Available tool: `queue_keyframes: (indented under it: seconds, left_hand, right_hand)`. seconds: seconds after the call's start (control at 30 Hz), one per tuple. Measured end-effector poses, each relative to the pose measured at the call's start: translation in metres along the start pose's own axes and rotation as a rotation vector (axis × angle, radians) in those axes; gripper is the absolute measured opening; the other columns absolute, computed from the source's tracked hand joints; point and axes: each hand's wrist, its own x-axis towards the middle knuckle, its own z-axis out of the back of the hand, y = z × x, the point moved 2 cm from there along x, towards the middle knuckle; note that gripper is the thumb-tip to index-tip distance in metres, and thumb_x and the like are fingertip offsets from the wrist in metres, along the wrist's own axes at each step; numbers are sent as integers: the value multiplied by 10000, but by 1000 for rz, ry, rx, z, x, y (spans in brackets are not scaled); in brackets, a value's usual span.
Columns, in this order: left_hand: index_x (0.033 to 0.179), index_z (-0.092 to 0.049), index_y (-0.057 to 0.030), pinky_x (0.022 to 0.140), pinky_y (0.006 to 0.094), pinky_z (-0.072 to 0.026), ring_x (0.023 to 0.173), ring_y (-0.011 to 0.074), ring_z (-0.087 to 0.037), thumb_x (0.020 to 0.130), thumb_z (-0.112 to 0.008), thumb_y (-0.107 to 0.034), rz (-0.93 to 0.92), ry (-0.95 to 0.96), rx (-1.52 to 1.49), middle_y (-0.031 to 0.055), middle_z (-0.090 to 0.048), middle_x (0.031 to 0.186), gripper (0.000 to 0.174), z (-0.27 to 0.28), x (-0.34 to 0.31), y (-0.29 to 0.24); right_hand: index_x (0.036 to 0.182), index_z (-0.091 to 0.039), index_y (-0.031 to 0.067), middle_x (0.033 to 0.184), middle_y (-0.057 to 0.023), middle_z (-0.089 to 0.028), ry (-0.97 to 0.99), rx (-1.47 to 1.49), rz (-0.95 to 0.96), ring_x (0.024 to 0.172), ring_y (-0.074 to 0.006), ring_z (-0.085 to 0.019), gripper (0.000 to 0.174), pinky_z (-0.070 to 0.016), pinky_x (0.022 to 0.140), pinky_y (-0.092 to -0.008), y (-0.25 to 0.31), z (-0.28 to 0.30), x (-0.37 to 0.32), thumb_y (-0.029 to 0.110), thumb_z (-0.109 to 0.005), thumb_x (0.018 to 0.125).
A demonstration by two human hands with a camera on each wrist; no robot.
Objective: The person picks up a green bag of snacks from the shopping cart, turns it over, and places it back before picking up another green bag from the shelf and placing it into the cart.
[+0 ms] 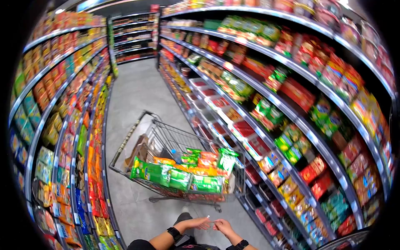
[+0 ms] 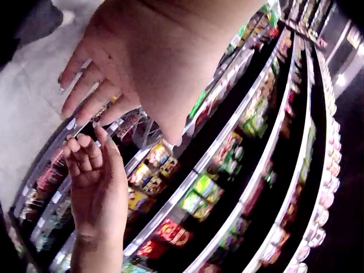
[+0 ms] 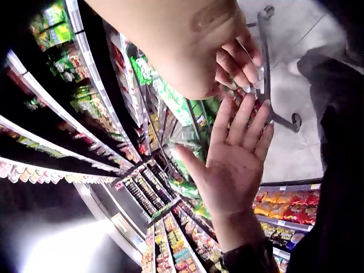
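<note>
Palm up and fingers stretched out, my left hand is in front of my body at the bottom of the head view. My right hand is just beside it, its fingertips close to the left fingertips. In the left wrist view the right hand's fingers are loosely bent with nothing in them. The right wrist view shows the left palm bare and spread. Beyond both hands stands a metal shopping cart, loaded with green snack bags, orange packets and a brown cardboard box.
Tall shelves of packaged snacks line the aisle on the left and right. The cart's front end is close to the right shelves. Grey floor runs to a further shelf unit at the back.
</note>
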Motion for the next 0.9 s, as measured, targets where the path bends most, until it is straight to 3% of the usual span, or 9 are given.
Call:
queue_keyframes:
  seconds: [0.1,0.13,0.3,0.37,0.47,0.5,0.57,0.77,0.9]
  left_hand:
    - [1331,-403,-111,934,388,-363,1112,211,-523,875,-184,-674,-72,-163,-255,75,-534,1243,756,57,-25,-13]
    - [1341,-397,-119,907,352,-416,1127,203,-520,856,-188,-695,-70,-248,-378,79,-529,1253,782,75,-40,-24]
    - [1370,-323,-50,932,387,-414,1219,272,-449,726,-162,-816,-426,15,-983,163,-470,1305,1013,151,-127,-57]
    - [1345,-364,-59,923,368,-418,1214,257,-452,768,-247,-779,-432,-66,-1162,154,-491,1286,930,179,-130,-52]
    - [1188,-524,-105,896,362,-433,1053,224,-547,828,-385,-679,-223,-448,-1196,92,-590,1145,691,201,-116,-48]
    - [1052,-600,-158,839,366,-463,912,197,-587,804,-456,-671,-249,-374,-1287,35,-643,976,587,217,-99,-29]
    - [1053,-600,-158,811,363,-471,914,182,-583,799,-454,-679,-189,-413,-1392,27,-645,944,598,223,-94,-27]
    - [1050,-601,-134,836,364,-439,917,200,-561,777,-441,-705,-75,-394,-1334,38,-621,976,652,239,-85,-8]
    - [1054,-596,-120,839,372,-431,927,215,-558,774,-459,-691,-157,-406,-1295,62,-621,995,651,228,-96,-17]
  right_hand:
    - [1019,-520,-5,799,-121,-611,28,-70,149,678,-176,-618,172,-523,632,-290,69,-31,46,115,-488,900]
    - [1024,-508,3,798,-121,-610,50,-93,259,654,-180,-609,174,-515,603,-301,89,-43,71,128,-492,902]
    - [1034,-489,23,856,-103,-595,-2,-296,417,714,-168,-601,190,-495,571,-280,209,-122,160,168,-500,911]
    - [1067,-496,32,874,-91,-591,105,-353,318,743,-161,-601,260,-493,572,-274,228,-144,189,236,-511,907]
    - [1103,-517,23,875,-85,-600,355,-467,152,727,-168,-616,348,-502,583,-273,244,-157,223,308,-508,904]
    - [1092,-528,11,877,-100,-611,372,-479,78,724,-171,-627,345,-514,594,-280,246,-160,229,304,-494,912]
    - [1093,-523,8,916,-136,-626,413,-498,-23,756,-196,-645,338,-534,622,-303,242,-160,247,295,-478,920]
    - [1162,-480,31,994,-192,-632,460,-49,-398,826,-253,-657,439,-544,730,-382,271,-176,230,404,-438,933]
    - [1249,-436,101,1024,-134,-637,705,-162,-432,877,-248,-647,471,-526,782,-417,260,-197,241,442,-441,924]
